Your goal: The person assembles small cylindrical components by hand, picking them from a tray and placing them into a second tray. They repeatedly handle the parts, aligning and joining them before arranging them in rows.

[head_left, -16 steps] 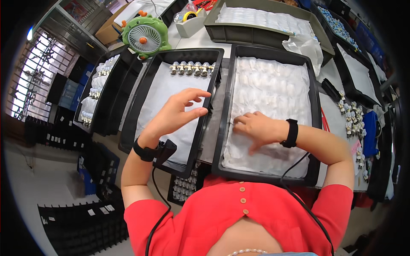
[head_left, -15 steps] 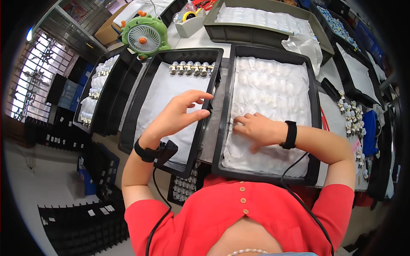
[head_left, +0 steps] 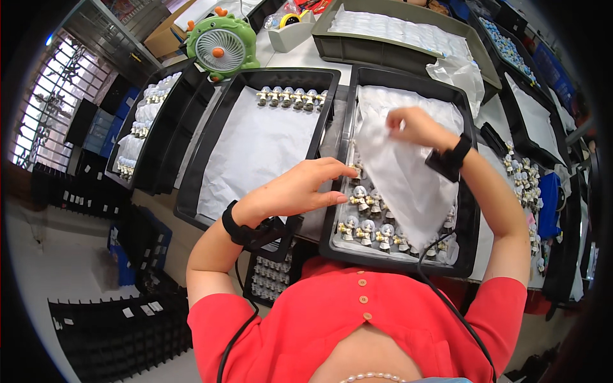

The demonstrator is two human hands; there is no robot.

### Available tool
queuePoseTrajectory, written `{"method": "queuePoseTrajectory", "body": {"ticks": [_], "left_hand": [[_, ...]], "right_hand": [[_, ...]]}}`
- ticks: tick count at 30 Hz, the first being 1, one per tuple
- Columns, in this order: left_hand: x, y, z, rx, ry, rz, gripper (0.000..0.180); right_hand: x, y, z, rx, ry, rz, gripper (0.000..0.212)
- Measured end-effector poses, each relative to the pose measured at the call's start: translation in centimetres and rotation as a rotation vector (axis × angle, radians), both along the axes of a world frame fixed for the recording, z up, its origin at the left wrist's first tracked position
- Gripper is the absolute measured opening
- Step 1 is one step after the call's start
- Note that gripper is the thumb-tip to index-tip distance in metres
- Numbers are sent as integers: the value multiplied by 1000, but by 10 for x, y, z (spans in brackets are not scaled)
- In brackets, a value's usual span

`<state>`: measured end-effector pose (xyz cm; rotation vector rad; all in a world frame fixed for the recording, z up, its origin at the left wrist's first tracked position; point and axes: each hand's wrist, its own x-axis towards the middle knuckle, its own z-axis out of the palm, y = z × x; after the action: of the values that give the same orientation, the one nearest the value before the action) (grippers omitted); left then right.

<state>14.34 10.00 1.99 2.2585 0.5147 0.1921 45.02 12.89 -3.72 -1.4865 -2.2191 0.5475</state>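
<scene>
My right hand (head_left: 418, 127), slightly blurred, pinches a thin white sheet (head_left: 408, 179) and holds it lifted over the right black tray (head_left: 469, 217). Below the raised sheet, rows of small silver-haired figurines (head_left: 384, 236) lie on white lining near the tray's front and left side. More of that tray's contents stay hidden under the sheet. At the tray's left rim, my left hand (head_left: 306, 188) is open, its fingers and thumb apart and its fingertips close to a figurine. The left black tray (head_left: 188, 198) holds one row of similar figurines (head_left: 292, 98) at its far end, on white paper (head_left: 255, 153).
A green animal-shaped fan (head_left: 220, 48) stands behind the left tray. Beyond the right tray is an olive bin (head_left: 396, 56) with a crumpled white bag (head_left: 460, 80) at its corner. Loose figurines (head_left: 523, 182) lie at right. Cables run from both wrist straps.
My right hand has risen away from me, peeling up the white sheet and uncovering figurines in the right tray. My left hand has moved right and nearer to me, to that tray's left rim.
</scene>
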Motion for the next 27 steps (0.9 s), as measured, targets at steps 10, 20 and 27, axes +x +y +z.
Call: {"method": "queuePoseTrajectory", "body": {"ticks": [10, 20, 27], "left_hand": [[9, -1, -8, 11, -27, -93, 42], [18, -7, -6, 34, 84, -144, 43], [17, -10, -2, 52, 125, -152, 45]], "right_hand": [[75, 42, 18, 491, 354, -768, 36], [67, 30, -55, 216, -456, -455, 70], [53, 20, -28, 191, -235, -505, 66]]}}
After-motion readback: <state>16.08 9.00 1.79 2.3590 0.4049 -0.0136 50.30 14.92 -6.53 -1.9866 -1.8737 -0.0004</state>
